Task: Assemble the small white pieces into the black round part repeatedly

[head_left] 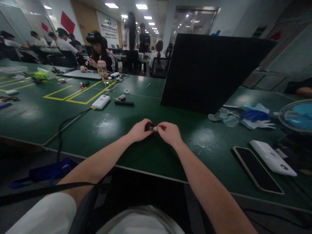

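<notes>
Just above the front part of the green table, my left hand (139, 130) is closed on a small dark object (148, 126), whose kind I cannot make out. My right hand (171, 132) pinches a small whitish piece (155, 128) that meets the dark object's right end. Whether the two pieces are joined is too small to tell. The fingers of both hands cover parts of them. Farther up the table, beyond my left hand, lie a black bar-shaped thing (124, 103) and a small grey object (121, 97).
A large black panel (207, 71) stands beyond my right hand. To the right lie a phone (257, 169), a white power bank (273, 157), gloves (255, 115) and a fan (296, 113). At left are another white device (101, 101), a cable and a bottle (102, 72). A person sits across.
</notes>
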### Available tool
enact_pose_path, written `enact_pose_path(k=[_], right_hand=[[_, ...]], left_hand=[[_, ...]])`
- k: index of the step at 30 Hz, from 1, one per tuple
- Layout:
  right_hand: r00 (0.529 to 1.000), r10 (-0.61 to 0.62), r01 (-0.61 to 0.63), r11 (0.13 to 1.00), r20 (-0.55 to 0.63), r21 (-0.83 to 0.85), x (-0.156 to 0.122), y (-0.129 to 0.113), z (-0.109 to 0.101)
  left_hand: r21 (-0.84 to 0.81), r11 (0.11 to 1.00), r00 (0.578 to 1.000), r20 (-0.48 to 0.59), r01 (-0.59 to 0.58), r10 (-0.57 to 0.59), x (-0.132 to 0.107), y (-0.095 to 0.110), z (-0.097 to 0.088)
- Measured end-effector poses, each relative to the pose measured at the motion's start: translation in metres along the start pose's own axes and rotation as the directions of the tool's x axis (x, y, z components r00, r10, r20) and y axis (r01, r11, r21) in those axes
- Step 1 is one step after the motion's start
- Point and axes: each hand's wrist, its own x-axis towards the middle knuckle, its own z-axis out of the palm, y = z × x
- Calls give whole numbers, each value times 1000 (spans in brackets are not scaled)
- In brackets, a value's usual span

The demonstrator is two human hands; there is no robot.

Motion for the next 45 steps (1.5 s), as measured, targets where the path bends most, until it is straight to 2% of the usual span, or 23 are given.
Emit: enact_pose_path(k=[9, 20, 27, 33, 36, 39, 42, 45], right_hand=[[995, 98, -98, 994, 10, -38, 5, 7, 5], [1000, 1, -2, 999, 21, 39, 0, 0, 2], [999, 54, -54, 999, 0, 4, 2, 4, 3], [991, 120, -118, 993, 54, -31, 5, 6, 6], [992, 103, -98, 993, 73, -59, 6, 5, 6], [993, 94, -90, 994, 67, -53, 6, 4, 3], [990, 137, -138, 990, 25, 13, 6, 4, -4], [995, 98, -96, 994, -29, 57, 6, 6, -12]], left_hand=[[5, 1000, 1000, -11, -15, 15, 0, -1, 1], [12, 1000, 1000, -9, -2, 2, 0, 0, 0], [4, 1000, 1000, -1, 11, -11, -1, 4, -2], [-18, 1000, 1000, 0, 24, -24, -1, 3, -1], [-18, 1000, 1000, -8, 11, -11, 0, 2, 0], [-10, 1000, 999, -27, 18, -19, 1, 1, 2], [-7, 999, 999, -21, 40, -40, 1, 2, 2], [-4, 999, 999, -15, 48, -48, 1, 5, -1]])
